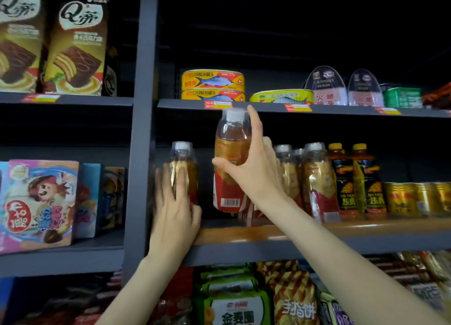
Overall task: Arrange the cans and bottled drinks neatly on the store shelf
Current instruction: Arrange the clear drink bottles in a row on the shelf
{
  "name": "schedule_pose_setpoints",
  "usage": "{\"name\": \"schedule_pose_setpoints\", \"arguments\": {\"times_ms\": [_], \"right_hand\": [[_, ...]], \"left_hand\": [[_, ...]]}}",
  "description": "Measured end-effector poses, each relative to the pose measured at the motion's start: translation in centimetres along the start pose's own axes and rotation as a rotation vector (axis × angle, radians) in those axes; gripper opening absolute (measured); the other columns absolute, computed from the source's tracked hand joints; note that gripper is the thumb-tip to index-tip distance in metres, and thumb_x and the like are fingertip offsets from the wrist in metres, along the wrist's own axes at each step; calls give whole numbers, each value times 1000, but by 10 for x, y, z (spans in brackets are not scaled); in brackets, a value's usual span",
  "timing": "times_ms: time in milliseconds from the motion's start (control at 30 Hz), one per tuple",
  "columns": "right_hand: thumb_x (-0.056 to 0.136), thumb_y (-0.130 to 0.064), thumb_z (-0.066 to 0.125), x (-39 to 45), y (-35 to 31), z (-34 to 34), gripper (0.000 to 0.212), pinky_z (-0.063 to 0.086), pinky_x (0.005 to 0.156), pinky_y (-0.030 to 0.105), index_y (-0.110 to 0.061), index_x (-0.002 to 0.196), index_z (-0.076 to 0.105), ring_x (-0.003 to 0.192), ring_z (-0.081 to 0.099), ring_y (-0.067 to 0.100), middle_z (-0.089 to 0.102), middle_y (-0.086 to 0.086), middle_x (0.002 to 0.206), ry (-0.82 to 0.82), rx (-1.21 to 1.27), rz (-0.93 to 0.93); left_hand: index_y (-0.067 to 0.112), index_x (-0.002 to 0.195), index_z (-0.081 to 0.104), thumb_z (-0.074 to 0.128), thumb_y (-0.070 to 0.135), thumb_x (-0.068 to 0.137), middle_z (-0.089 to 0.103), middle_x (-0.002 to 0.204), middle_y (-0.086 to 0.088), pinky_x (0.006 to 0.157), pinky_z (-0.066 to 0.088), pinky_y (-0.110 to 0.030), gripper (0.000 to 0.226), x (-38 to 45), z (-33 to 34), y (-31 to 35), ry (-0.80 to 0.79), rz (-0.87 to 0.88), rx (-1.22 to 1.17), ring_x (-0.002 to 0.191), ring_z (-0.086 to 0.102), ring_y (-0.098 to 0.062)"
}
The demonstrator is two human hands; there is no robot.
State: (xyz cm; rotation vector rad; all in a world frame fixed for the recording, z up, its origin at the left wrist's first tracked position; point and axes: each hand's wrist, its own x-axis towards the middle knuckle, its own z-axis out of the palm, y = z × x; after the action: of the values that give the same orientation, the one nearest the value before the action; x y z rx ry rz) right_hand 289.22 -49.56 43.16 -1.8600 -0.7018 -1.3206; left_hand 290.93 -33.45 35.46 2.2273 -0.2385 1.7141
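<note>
Dim shop aisle, dark steel racking, orange-edged drink shelf (268,232) at chest of the frame. Fish tins (212,83) on the board above both hands. Left hand (176,210) wrapped round an upright amber bottle (183,168) at the shelf's left end, fingers curled on its front. Right hand (253,168) gripping a lifted bottle (230,154), raised clear off the shelf, just right of the left hand. More bottles (314,178), black-labelled drinks (356,178) and gold cans (415,198) off beyond the right hand.

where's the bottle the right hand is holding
In the head view, centre frame: the right hand holds the amber drink bottle lifted above the wooden shelf, between the left-hand bottle and the bottle row.
</note>
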Motion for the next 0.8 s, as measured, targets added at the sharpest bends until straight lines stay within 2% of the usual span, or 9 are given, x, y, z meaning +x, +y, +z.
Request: {"name": "schedule_pose_setpoints", "arguments": {"times_ms": [100, 167, 233, 333, 500, 533, 700, 800], "right_hand": [[77, -55, 69, 0, 0, 17, 109, 39, 66, 25, -39, 149, -11, 87, 43, 12, 41, 6, 112, 4, -177, -46], [78, -57, 67, -2, 4, 26, 110, 35, 68, 24, -38, 149, -14, 93, 41, 14, 40, 8, 117, -16, -252, -47], [78, -59, 66, -5, 10, 34, 109, 41, 73, 27, -38, 148, -15, 105, 49, 23, 40, 13, 127, -66, -268, -22], [78, -63, 63, -4, 18, 41, 108, 49, 86, 37, -38, 149, -14, 117, 50, 35, 36, 22, 138, -159, -314, 45], [81, -67, 55, 9, 11, 34, 108, 47, 76, 34, -26, 150, -17, 113, 56, 37, 20, 27, 152, -307, -512, 17], [81, -68, 54, 11, 10, 31, 109, 48, 78, 34, -23, 150, -16, 115, 55, 37, 19, 26, 153, -343, -545, 18], [76, -64, 64, 28, 5, 8, 107, 41, 100, 45, -14, 151, 7, 136, 32, 37, 14, 17, 155, -448, -623, -33], [75, -55, 72, 47, 6, -7, 96, 33, 107, 45, -15, 148, 24, 139, 23, 32, 18, 11, 153, -485, -474, -126]], "left_hand": [[-1, 147, 18, 59, -2, 81, 12, 152, -28, 111, 5, -38, 77, -1, -2, 1, 4, -37, -45, 142, 7, -39], [4, 149, 11, 54, 4, 86, 5, 155, -23, 111, 0, -34, 76, -1, -4, 4, -33, -45, -43, 144, 0, -35], [12, 151, 6, 50, 12, 90, 0, 158, -15, 112, -2, -33, 74, -1, -5, 5, -73, -51, -18, 145, -2, -30], [20, 152, 5, 44, 20, 94, -4, 159, -8, 115, 12, -43, 70, 1, -6, 7, -148, -72, 9, 145, 0, -27], [22, 152, 10, 42, 23, 95, -7, 158, -8, 111, 23, -47, 66, 1, -9, 8, -189, -86, 37, 145, 2, -29], [21, 151, 11, 42, 22, 95, -7, 158, -9, 111, 23, -47, 65, 0, -10, 8, -193, -85, 41, 145, 2, -29], [19, 150, 15, 41, 24, 95, -5, 158, -10, 110, 26, -46, 61, -1, -12, 10, -207, -96, 78, 144, 4, -29], [18, 150, 16, 41, 24, 95, -6, 158, -10, 110, 26, -46, 60, 0, -13, 12, -215, -101, 84, 145, 3, -28]]}}
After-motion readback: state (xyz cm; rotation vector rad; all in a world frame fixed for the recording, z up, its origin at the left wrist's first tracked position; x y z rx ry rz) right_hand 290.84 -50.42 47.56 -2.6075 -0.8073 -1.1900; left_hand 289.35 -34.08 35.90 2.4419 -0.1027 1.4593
